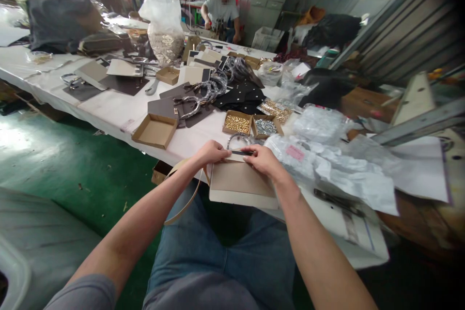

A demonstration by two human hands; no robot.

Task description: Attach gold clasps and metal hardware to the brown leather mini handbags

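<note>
A taupe bag panel [241, 179] with a pale border lies at the table's front edge, partly over my lap. Along its far edge runs a short dark strip [242, 153]. My left hand [213, 152] pinches the strip's left end, fingers closed at the panel's edge. At the right end my right hand [264, 159] is closed too, thumb and fingertips on the strip and panel. Just beyond the hands stands a curved, plastic-wrapped handle [239, 136]; whether it is joined to the panel I cannot tell. A tan strap [189, 206] hangs by my left forearm.
Small boxes hold gold hardware [237, 123] and silver hardware [265, 127]. An open cardboard tray [155, 131] sits left. Behind lie wrapped handles [216, 85] and black dotted material [241, 99]. Plastic bags [319, 128] crowd the right. A person [223, 9] sits across the table.
</note>
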